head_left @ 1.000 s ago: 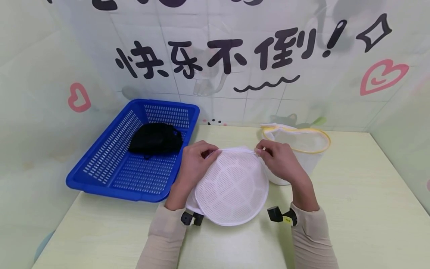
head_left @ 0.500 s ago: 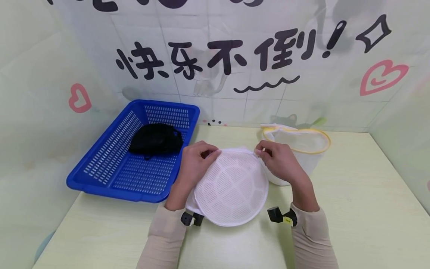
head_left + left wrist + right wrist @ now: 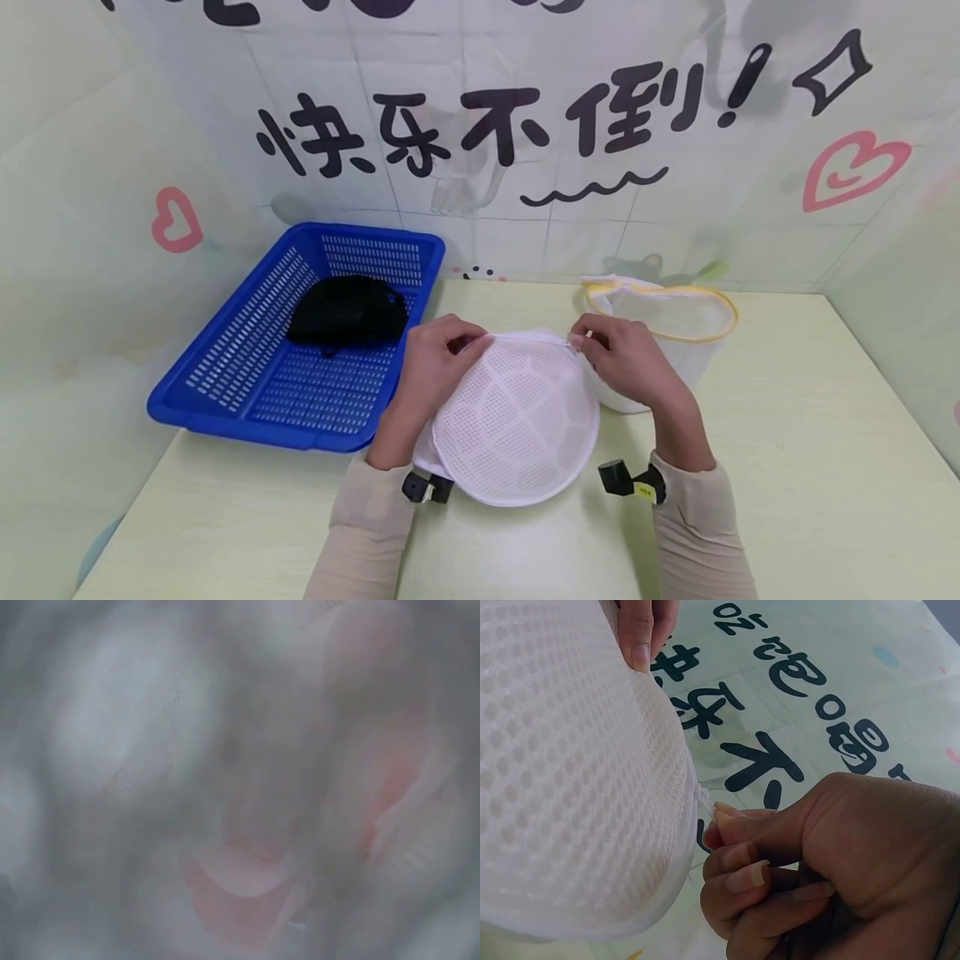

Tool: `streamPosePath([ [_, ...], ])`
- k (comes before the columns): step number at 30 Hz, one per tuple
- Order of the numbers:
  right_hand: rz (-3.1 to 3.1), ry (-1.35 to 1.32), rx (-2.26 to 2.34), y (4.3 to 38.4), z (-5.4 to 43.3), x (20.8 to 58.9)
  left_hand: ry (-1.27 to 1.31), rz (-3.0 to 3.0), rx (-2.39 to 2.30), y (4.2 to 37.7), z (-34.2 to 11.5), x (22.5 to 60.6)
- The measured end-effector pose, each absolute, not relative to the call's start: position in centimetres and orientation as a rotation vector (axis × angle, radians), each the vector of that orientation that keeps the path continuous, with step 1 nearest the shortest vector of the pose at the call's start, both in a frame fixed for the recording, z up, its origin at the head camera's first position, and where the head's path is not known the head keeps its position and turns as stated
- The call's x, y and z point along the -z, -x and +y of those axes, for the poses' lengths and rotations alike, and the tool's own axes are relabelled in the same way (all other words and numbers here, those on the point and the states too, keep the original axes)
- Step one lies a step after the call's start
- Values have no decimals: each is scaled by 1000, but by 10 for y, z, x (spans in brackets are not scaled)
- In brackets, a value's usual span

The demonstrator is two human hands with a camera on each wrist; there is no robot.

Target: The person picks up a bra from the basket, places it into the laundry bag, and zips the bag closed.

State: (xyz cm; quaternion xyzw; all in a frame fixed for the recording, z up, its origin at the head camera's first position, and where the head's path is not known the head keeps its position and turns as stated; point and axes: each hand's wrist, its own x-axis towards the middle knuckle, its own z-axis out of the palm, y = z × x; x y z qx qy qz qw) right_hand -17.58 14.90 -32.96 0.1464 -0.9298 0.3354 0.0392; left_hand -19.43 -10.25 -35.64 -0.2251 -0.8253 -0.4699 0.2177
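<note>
A round white mesh laundry bag (image 3: pixel 517 425) is held up over the table in the head view, tilted, with panel lines showing through its honeycomb face. At its upper left edge my left hand (image 3: pixel 442 358) pinches the rim between thumb and fingers. My right hand (image 3: pixel 622 354) pinches at the upper right edge; in the right wrist view its thumb and forefinger hold a small white tab (image 3: pixel 706 801) at the bag's seam, the other fingers curled. The left wrist view is mostly blurred by mesh close to the lens.
A blue plastic basket (image 3: pixel 273 433) stands to the left with a black cloth bundle (image 3: pixel 348 308) inside. Behind my right hand is an upright white mesh bag (image 3: pixel 682 358) with a yellow rim. A printed sheet (image 3: pixel 495 242) hangs along the table's back edge.
</note>
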Motion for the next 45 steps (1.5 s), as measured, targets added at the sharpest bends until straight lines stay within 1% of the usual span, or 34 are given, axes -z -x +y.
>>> streamPosePath([
  [45, -2897, -420, -1071, 174, 157, 328, 601, -2247, 1325, 196, -107, 359],
])
